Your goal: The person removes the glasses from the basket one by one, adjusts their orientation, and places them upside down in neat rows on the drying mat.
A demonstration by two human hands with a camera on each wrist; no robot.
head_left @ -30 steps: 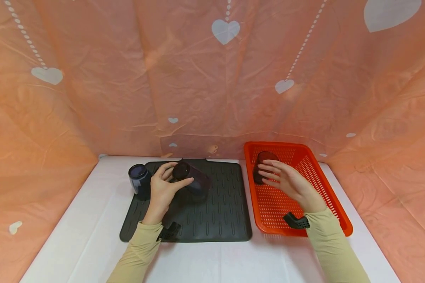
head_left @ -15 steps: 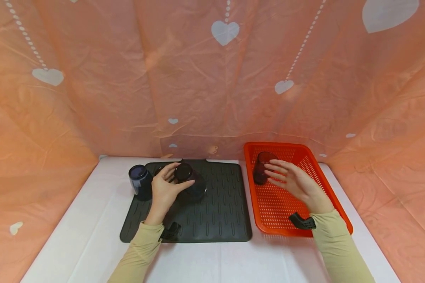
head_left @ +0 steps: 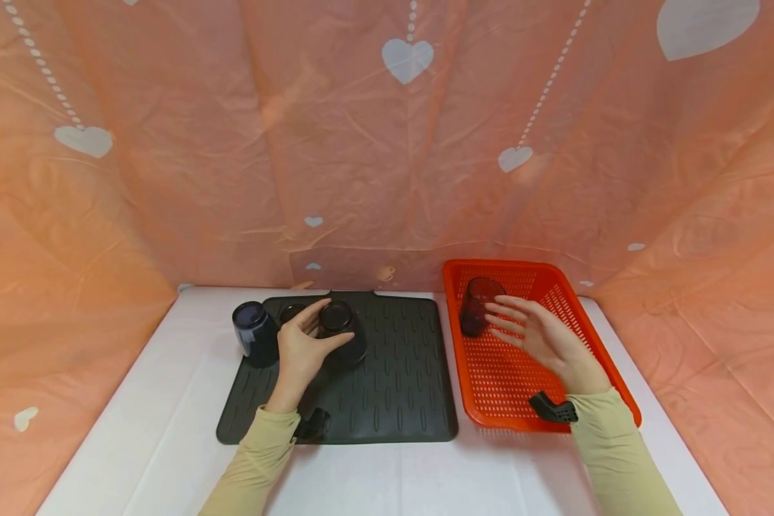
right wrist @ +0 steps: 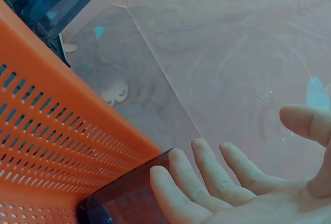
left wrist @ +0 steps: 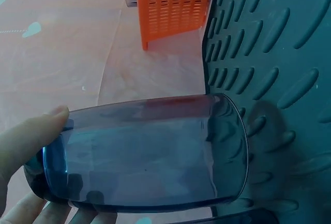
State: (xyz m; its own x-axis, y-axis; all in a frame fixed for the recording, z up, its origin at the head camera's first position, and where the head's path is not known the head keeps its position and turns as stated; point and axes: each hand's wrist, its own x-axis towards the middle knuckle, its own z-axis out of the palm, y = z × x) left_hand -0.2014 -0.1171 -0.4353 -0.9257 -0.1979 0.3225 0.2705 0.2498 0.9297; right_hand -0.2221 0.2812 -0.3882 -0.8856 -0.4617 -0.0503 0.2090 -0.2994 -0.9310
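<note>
My left hand [head_left: 301, 347] grips a dark, see-through drinking glass [head_left: 351, 345] near its narrower upper end, thumb on one side and fingers on the other. In the left wrist view the held glass [left wrist: 139, 151] has its wide end at the black mat [left wrist: 289, 43]; whether it touches I cannot tell. Left of this hand stands a second dark glass [head_left: 255, 337], and another [head_left: 291, 312] shows partly behind my fingers. My right hand [head_left: 542, 340], fingers spread and holding nothing, hovers over the orange basket [head_left: 619, 387] beside a dark reddish glass [head_left: 474, 308].
The perforated basket [right wrist: 62, 115] stands right of the mat on a white-covered table [head_left: 387, 480]. A pinkish-orange sheet with white hearts [head_left: 361, 143] hangs behind and at both sides.
The glass in my left hand has swung from tilted to more upright, its lower end moving left. My right hand has shifted slightly right and down, away from the basket's glass.
</note>
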